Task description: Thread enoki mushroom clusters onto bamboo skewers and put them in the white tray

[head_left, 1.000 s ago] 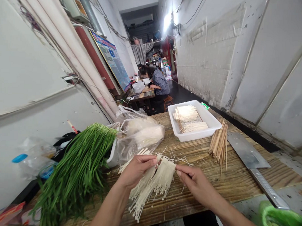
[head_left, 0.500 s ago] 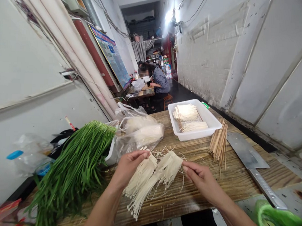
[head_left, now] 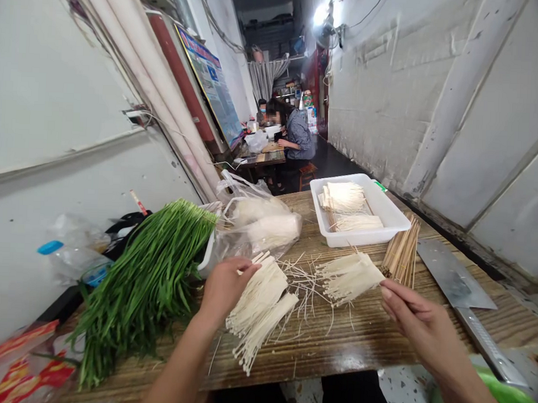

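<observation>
My right hand (head_left: 413,312) pinches the cut end of a flat bunch of enoki mushrooms (head_left: 350,277), held just over the table at the right. The thin caps of that bunch point left. My left hand (head_left: 229,286) has its thumb and fingers closed at the upper edge of a larger enoki pile (head_left: 262,293) in front of me. Loose enoki stems (head_left: 301,286) lie scattered on the wood between the two portions.
Garlic chives (head_left: 150,273) are heaped at left beside a plastic bag of enoki (head_left: 268,222). A white tub (head_left: 321,230) holds skewered enoki; bamboo skewers (head_left: 403,252) and a cleaver (head_left: 453,275) lie right of it. People (head_left: 299,131) sit at a table farther back.
My right hand has moved right, drawing its enoki bunch apart from the pile. My left hand has stayed at the pile's upper edge. The view has shifted slightly.
</observation>
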A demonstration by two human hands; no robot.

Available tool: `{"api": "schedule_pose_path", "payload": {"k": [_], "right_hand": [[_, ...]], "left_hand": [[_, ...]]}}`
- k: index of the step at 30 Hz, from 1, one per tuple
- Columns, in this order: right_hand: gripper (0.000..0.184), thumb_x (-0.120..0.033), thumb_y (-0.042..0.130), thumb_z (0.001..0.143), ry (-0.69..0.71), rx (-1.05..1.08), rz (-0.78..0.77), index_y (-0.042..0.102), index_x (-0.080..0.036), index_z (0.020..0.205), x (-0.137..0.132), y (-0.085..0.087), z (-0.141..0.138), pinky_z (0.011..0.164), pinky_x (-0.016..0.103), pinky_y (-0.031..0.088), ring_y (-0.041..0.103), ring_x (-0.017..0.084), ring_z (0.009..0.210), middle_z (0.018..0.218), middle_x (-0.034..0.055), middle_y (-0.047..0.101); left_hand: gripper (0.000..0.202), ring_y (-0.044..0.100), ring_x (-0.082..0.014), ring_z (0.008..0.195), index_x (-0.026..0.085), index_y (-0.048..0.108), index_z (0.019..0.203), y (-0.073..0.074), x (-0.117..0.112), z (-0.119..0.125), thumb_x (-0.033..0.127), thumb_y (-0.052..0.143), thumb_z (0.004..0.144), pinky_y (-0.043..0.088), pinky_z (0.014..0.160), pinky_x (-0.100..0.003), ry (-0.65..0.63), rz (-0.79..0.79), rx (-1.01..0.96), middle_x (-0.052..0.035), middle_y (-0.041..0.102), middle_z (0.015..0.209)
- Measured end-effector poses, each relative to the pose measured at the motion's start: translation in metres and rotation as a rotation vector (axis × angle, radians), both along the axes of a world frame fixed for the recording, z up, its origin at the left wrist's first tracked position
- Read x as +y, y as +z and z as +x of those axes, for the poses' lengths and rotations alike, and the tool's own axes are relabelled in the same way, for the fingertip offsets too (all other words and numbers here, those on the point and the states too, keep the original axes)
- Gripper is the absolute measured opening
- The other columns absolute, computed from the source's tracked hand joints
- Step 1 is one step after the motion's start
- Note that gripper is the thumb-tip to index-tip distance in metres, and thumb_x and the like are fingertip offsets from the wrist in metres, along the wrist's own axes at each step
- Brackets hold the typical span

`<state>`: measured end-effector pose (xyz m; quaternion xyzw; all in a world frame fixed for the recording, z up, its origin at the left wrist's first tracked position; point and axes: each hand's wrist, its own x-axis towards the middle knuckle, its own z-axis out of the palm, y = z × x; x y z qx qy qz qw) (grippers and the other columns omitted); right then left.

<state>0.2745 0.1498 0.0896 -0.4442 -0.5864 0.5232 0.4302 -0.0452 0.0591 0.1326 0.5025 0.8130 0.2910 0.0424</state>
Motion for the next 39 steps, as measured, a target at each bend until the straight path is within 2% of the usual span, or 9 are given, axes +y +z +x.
{"api": "schedule_pose_path", "payload": {"k": [2, 4, 9, 18, 23, 27, 31, 35, 39], "right_hand": [[0.043, -0.047, 0.067, 0.07, -0.004, -0.022, 0.008, 0.072, -0.016, 0.1, -0.002, 0.0, 0.001, 0.046, 0.022, 0.045, 0.056, 0.014, 0.057, 0.069, 0.0045, 0.066], [0.043, -0.047, 0.066, 0.071, 0.013, -0.044, 0.022, 0.072, -0.016, 0.099, -0.004, 0.0, -0.001, 0.044, 0.022, 0.045, 0.055, 0.014, 0.053, 0.064, 0.0036, 0.064], [0.041, -0.046, 0.064, 0.073, 0.063, -0.045, 0.06, 0.072, -0.015, 0.098, -0.01, 0.0, -0.008, 0.044, 0.022, 0.046, 0.055, 0.014, 0.053, 0.066, 0.0041, 0.066], [0.041, -0.046, 0.062, 0.076, 0.104, -0.044, 0.037, 0.071, -0.017, 0.103, -0.009, -0.014, -0.005, 0.061, 0.029, 0.055, 0.064, 0.022, 0.076, 0.071, 0.0057, 0.07], [0.041, -0.046, 0.061, 0.078, 0.136, -0.074, 0.023, 0.068, -0.02, 0.108, -0.01, -0.021, -0.005, 0.069, 0.031, 0.056, 0.065, 0.024, 0.087, 0.088, 0.0071, 0.072], [0.04, -0.046, 0.06, 0.078, 0.15, -0.078, 0.047, 0.069, -0.02, 0.107, -0.01, -0.017, -0.006, 0.08, 0.034, 0.054, 0.065, 0.025, 0.091, 0.086, 0.0069, 0.073], [0.039, -0.044, 0.06, 0.078, 0.152, -0.079, 0.083, 0.069, -0.02, 0.106, -0.01, -0.014, -0.008, 0.088, 0.037, 0.05, 0.065, 0.025, 0.093, 0.085, 0.0065, 0.073], [0.037, -0.042, 0.06, 0.079, 0.176, -0.073, 0.101, 0.069, -0.021, 0.108, -0.01, -0.014, -0.01, 0.087, 0.033, 0.051, 0.066, 0.024, 0.093, 0.098, 0.0069, 0.072], [0.038, -0.044, 0.058, 0.079, 0.183, -0.081, 0.133, 0.07, -0.02, 0.105, -0.01, -0.013, -0.012, 0.084, 0.034, 0.053, 0.067, 0.025, 0.09, 0.092, 0.007, 0.073]], "left_hand": [[0.032, 0.063, -0.0264, 0.091, 0.02, 0.072, 0.067, -0.004, 0.003, 0.0, 0.048, 0.058, 0.075, 0.043, 0.081, -0.035, 0.016, -0.102, 0.127, -0.0076, 0.072, 0.091], [0.034, 0.061, -0.0277, 0.094, 0.019, 0.073, 0.076, -0.007, 0.01, 0.001, 0.049, 0.056, 0.076, 0.04, 0.084, -0.037, 0.01, -0.186, 0.178, -0.0084, 0.072, 0.094], [0.025, 0.06, -0.0274, 0.092, 0.017, 0.073, 0.082, -0.014, 0.032, -0.001, 0.037, 0.061, 0.073, 0.038, 0.082, -0.036, -0.059, -0.271, 0.167, -0.0104, 0.071, 0.093], [0.028, 0.063, -0.0232, 0.082, 0.018, 0.072, 0.084, -0.016, 0.034, -0.046, 0.032, 0.049, 0.077, 0.039, 0.067, -0.028, -0.031, -0.292, -0.001, -0.0066, 0.072, 0.086], [0.025, 0.058, -0.0207, 0.067, 0.018, 0.07, 0.067, -0.028, 0.042, -0.063, 0.037, 0.054, 0.071, 0.034, 0.059, -0.026, -0.075, -0.327, -0.105, -0.0024, 0.067, 0.065], [0.034, 0.048, -0.0158, 0.055, 0.018, 0.061, 0.053, -0.038, 0.051, -0.068, 0.048, 0.057, 0.068, 0.03, 0.054, -0.025, -0.134, -0.344, -0.205, 0.0014, 0.053, 0.049], [0.042, 0.047, -0.0163, 0.058, 0.017, 0.062, 0.06, -0.045, 0.051, -0.072, 0.057, 0.054, 0.067, 0.032, 0.055, -0.025, -0.18, -0.35, -0.321, 0.0004, 0.054, 0.054], [0.043, 0.051, -0.0183, 0.064, 0.017, 0.065, 0.068, -0.051, 0.051, -0.076, 0.059, 0.058, 0.064, 0.036, 0.057, -0.025, -0.223, -0.371, -0.42, -0.0017, 0.06, 0.063], [0.046, 0.054, -0.0185, 0.068, 0.016, 0.065, 0.077, -0.053, 0.052, -0.078, 0.059, 0.061, 0.062, 0.039, 0.062, -0.026, -0.25, -0.377, -0.493, -0.0022, 0.062, 0.071]]}}
